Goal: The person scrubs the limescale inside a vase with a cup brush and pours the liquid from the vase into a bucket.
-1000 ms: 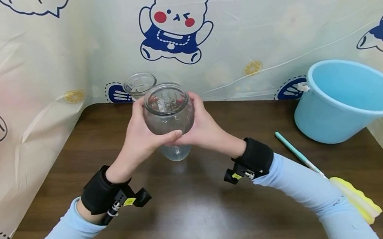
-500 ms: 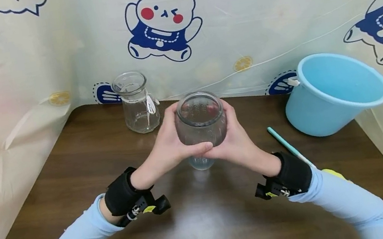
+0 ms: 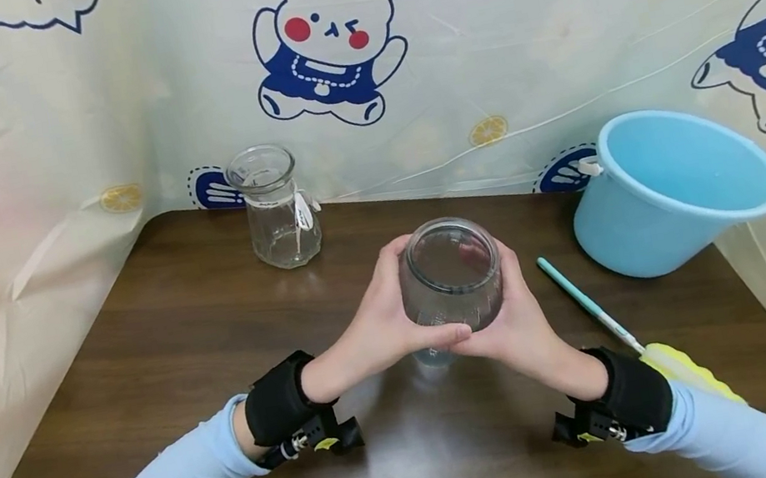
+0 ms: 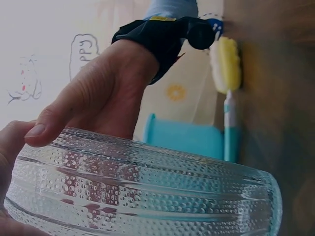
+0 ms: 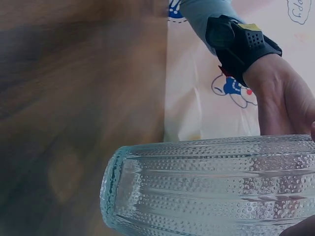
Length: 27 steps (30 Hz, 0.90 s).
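Both hands hold a clear glass vase [image 3: 458, 313] from opposite sides, its round mouth facing up toward the head camera. My left hand [image 3: 383, 319] wraps its left side, and my right hand [image 3: 523, 330] wraps its right side. At the front, the two thumbs meet just below the rim. In the left wrist view, the tall vase [image 4: 167, 187] has dotted, ribbed glass, with its thick base toward the tabletop. From the right wrist, the same vase [image 5: 211, 182] shows a gap of brown table beyond its base. Fingers behind the glass are partly hidden.
A second glass vase [image 3: 285, 234] with a white tag stands at the back left of the wooden table [image 3: 214, 318]. A light blue bucket [image 3: 640, 230] sits at the back right. Beside the right forearm lies a teal-handled brush [image 3: 587, 302] with a yellow sponge head. Patterned cloth surrounds the table.
Both hands have carried the vase to the right and nearer the body, away from the second vase, which now shows fully. The head view has also shifted somewhat.
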Available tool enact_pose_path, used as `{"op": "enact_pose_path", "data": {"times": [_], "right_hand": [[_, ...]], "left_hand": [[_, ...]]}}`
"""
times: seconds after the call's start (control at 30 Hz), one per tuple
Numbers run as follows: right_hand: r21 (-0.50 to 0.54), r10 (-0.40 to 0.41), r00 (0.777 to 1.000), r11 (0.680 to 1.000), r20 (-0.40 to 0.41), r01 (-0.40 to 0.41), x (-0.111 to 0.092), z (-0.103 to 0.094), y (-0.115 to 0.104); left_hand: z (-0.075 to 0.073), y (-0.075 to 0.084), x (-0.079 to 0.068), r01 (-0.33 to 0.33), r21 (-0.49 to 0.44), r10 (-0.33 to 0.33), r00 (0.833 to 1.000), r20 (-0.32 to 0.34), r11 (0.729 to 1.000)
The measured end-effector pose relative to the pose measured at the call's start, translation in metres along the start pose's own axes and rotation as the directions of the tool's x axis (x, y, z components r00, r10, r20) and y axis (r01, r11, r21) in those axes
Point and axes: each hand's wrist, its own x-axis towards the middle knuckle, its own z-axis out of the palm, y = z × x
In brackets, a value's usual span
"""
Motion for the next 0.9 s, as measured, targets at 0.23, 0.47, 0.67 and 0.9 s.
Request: {"op": "enact_pose_path", "data": {"times": [0.23, 0.47, 0.67, 0.9], "right_hand": [[-0.019, 0.01, 1.0, 1.0, 0.014, -0.01, -0.013, 0.0, 0.012], [-0.034, 0.019, 1.0, 0.999, -0.009, -0.02, -0.025, 0.004, 0.023], [-0.022, 0.007, 1.0, 1.0, -0.006, -0.007, -0.031, 0.008, 0.03], [-0.023, -0.012, 1.0, 1.0, 0.009, 0.012, -0.03, 0.007, 0.032]], "left_hand": [[0.014, -0.012, -0.009, 0.059, -0.006, -0.059, 0.998, 0.003, 0.998], [0.022, -0.022, -0.016, 0.074, -0.022, -0.073, 0.997, 0.035, 0.997], [0.026, -0.031, -0.02, 0.07, 0.007, -0.071, 0.997, 0.041, 0.998], [0.027, -0.033, -0.021, 0.077, 0.038, -0.077, 0.997, 0.012, 0.996]]}}
